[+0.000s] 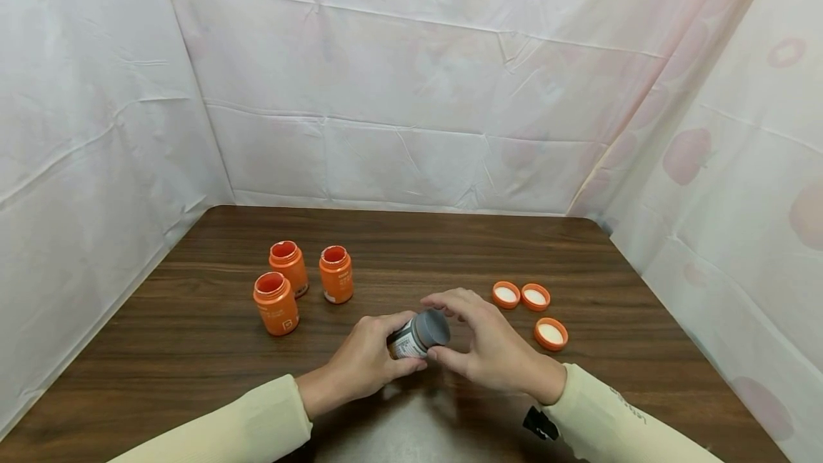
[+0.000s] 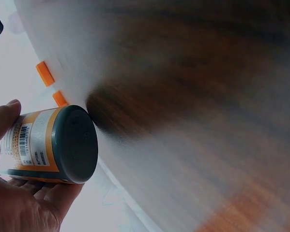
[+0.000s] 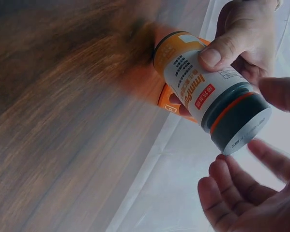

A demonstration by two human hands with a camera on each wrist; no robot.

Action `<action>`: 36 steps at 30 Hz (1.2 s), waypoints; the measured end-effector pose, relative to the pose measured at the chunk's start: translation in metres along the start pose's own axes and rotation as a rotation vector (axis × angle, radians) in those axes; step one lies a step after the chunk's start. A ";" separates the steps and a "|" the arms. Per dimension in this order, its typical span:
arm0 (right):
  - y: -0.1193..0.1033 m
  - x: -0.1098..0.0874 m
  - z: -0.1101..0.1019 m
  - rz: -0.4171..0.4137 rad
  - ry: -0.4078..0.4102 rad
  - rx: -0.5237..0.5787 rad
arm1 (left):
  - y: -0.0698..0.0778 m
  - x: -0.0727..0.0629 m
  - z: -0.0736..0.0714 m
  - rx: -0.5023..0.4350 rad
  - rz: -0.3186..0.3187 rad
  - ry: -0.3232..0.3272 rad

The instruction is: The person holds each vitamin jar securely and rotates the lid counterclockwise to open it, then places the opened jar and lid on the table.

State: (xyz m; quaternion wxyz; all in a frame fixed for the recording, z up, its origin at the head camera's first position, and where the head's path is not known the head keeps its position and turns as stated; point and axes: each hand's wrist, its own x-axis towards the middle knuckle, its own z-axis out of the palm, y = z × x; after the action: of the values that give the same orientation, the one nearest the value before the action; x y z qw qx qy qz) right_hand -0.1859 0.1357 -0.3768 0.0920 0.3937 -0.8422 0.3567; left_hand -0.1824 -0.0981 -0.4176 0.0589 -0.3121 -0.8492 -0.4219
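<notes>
My left hand (image 1: pixel 363 356) grips a dark grey-green supplement bottle (image 1: pixel 405 343) with a white and orange label. The bottle is tilted above the table, its dark screw cap (image 1: pixel 432 327) pointing right and its base (image 2: pixel 79 145) facing the left wrist camera. Around the cap arches my right hand (image 1: pixel 489 345), thumb and fingers spread. In the right wrist view an orange ring shows under the cap (image 3: pixel 241 123), and the right fingertips (image 3: pixel 222 166) are right at its rim, with a gap between hand and cap in the head view.
Three uncapped orange bottles stand at the left: one in front (image 1: pixel 278 306), one behind it (image 1: pixel 289 266), another (image 1: pixel 336 276) nearer the middle. Three orange caps, including the nearest (image 1: pixel 551 334), lie white inside up at the right. White curtains (image 1: pixel 411 91) enclose the wooden table (image 1: pixel 418 234).
</notes>
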 end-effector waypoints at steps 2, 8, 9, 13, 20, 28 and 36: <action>0.000 0.001 0.001 0.030 0.028 -0.023 | 0.000 0.000 0.000 -0.004 -0.003 -0.003; -0.004 0.002 0.003 0.134 0.074 -0.087 | 0.001 0.000 0.000 -0.015 -0.010 -0.006; -0.005 0.003 0.003 0.150 0.072 -0.092 | 0.001 0.000 0.000 -0.017 -0.012 -0.006; -0.007 0.003 0.003 0.212 0.052 -0.099 | 0.000 0.000 0.000 -0.020 -0.016 -0.007; -0.008 0.005 0.003 0.283 0.027 -0.075 | 0.000 -0.001 0.001 -0.023 -0.010 -0.007; -0.009 0.006 0.003 0.297 0.022 -0.066 | 0.000 0.000 0.001 -0.029 -0.010 -0.009; -0.007 0.005 0.003 0.272 0.015 -0.074 | 0.000 -0.001 0.001 -0.018 -0.006 -0.009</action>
State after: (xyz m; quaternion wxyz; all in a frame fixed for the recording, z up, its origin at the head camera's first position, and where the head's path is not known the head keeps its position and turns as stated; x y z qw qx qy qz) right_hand -0.1839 0.1273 -0.3729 0.0634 0.2695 -0.8996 0.3376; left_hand -0.1816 -0.0978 -0.4182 0.0510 -0.3120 -0.8466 -0.4281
